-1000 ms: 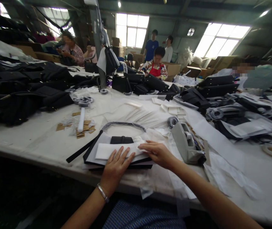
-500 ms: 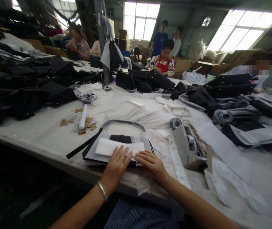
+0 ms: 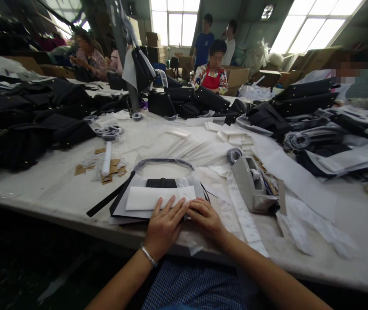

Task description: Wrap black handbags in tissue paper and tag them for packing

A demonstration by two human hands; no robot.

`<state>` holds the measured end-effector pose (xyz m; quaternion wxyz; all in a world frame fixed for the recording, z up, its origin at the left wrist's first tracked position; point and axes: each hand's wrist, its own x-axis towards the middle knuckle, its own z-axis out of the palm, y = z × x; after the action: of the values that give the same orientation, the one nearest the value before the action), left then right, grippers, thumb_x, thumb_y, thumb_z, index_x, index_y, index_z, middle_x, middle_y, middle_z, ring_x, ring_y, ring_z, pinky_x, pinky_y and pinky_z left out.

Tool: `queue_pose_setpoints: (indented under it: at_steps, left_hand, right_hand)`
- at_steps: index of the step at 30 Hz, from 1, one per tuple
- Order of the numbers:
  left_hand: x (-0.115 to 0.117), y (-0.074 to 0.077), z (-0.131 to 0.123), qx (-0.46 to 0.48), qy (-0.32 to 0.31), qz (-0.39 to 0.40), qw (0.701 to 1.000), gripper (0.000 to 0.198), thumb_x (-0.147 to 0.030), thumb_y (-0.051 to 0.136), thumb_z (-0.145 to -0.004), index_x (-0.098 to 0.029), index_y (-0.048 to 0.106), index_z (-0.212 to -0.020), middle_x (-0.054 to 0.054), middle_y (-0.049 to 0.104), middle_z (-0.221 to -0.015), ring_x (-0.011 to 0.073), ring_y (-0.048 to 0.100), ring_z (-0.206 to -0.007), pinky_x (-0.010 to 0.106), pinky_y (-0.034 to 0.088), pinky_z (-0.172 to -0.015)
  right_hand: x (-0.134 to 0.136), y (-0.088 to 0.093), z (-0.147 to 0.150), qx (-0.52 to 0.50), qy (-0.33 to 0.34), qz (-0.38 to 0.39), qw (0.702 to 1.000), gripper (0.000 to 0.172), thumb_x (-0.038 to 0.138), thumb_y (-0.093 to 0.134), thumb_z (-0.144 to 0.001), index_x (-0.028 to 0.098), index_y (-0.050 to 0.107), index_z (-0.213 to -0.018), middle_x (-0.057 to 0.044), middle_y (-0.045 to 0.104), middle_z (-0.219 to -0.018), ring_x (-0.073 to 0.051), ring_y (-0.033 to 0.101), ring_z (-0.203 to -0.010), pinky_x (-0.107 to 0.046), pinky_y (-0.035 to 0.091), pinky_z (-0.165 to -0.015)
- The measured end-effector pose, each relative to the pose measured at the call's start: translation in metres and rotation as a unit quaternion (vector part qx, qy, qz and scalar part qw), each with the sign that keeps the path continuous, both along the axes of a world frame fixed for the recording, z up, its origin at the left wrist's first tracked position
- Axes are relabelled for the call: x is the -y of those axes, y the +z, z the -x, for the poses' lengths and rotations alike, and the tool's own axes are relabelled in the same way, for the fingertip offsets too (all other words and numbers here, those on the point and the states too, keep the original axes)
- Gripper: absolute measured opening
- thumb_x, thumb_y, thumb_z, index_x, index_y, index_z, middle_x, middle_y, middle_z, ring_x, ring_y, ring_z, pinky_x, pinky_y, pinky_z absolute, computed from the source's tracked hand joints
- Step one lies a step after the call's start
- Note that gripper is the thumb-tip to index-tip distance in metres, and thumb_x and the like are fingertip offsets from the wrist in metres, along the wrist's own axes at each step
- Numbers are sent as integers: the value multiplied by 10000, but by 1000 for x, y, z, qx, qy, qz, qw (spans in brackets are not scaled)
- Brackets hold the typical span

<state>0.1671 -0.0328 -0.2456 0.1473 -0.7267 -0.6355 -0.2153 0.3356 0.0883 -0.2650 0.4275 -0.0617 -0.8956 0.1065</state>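
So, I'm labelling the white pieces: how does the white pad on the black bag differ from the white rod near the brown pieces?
The white pad is broad and flat; the white rod is long and narrow. The pad lies crosswise, while the rod points away from the person. The left hand touches the pad; neither hand touches the rod. Both are white.

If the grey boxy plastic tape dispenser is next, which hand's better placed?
Right, likely: the right hand is nearer the grey boxy plastic tape dispenser. The left hand, fingers on the white rectangular sheet, would have to reach past it.
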Motion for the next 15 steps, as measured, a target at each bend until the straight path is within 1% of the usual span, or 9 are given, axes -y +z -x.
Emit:
queue_pose_setpoints:
  at_steps: [2,4,5,7,9,10,11,13,15]
  left_hand:
    - [-3,-11,0,-5,10,-44,999,493,-299,515,-979,-277,430,-1464,6,570,-1418,239,503,-1341,491,264,-1200]
    - [-5,-19,0,0,16,-66,998,462,-299,520,-983,-295,461,-1441,-12,583,-1402,223,518,-1327,474,256,-1204]
    - [-6,-23,0,5,18,-70,997,452,-304,521,-984,-309,468,-1433,-25,579,-1405,216,515,-1329,469,246,-1209]
    - [-6,-27,0,15,22,-71,997,448,-322,520,-985,-334,468,-1430,-46,564,-1418,206,501,-1341,459,218,-1223]
    - [-6,-28,1,12,24,-76,997,454,-320,523,-985,-348,458,-1433,-62,554,-1426,199,495,-1345,452,195,-1232]
    - [-6,-28,1,7,25,-82,996,455,-314,527,-984,-350,458,-1433,-67,553,-1427,196,497,-1343,451,188,-1236]
    - [-6,-28,1,1,25,-89,996,452,-307,531,-983,-349,464,-1428,-69,555,-1426,194,501,-1339,451,185,-1237]
    - [-7,-28,1,-6,27,-101,994,431,-310,537,-981,-344,491,-1408,-66,572,-1411,188,514,-1327,448,195,-1236]
    - [-8,-28,1,-1,29,-107,994,413,-336,542,-978,-339,516,-1389,-51,597,-1386,186,525,-1316,446,213,-1231]
  right_hand:
    - [4,5,-8,10,15,-3,1000,360,103,519,-965,215,609,-1295,-95,704,-1151,-220,613,-1188,-473,501,-1051]
    - [7,17,-18,37,45,13,998,326,111,542,-952,177,618,-1262,-107,703,-1180,-227,605,-1217,-472,483,-1078]
    - [7,25,-22,48,62,28,997,283,118,558,-943,171,640,-1209,-102,716,-1151,-221,629,-1181,-451,494,-1070]
    - [1,44,-22,59,77,58,994,179,135,573,-936,184,681,-1070,-71,746,-1032,-192,691,-1033,-392,532,-1015]
    - [-14,61,-8,71,49,72,994,158,161,552,-956,204,698,-998,-52,753,-977,-174,704,-944,-356,544,-966]
    - [-24,66,4,88,28,69,993,175,184,537,-971,207,702,-1025,-60,751,-1022,-181,698,-975,-360,532,-975]
    - [-34,70,18,119,11,63,991,203,212,524,-983,206,697,-1090,-75,736,-1111,-196,677,-1057,-375,507,-1008]
    - [-54,70,47,219,-5,48,975,308,261,506,-998,185,632,-1268,-104,657,-1305,-227,579,-1252,-411,436,-1090]
    - [-69,65,71,339,-13,27,940,392,299,471,-1014,158,557,-1370,-120,586,-1399,-230,497,-1346,-425,363,-1145]
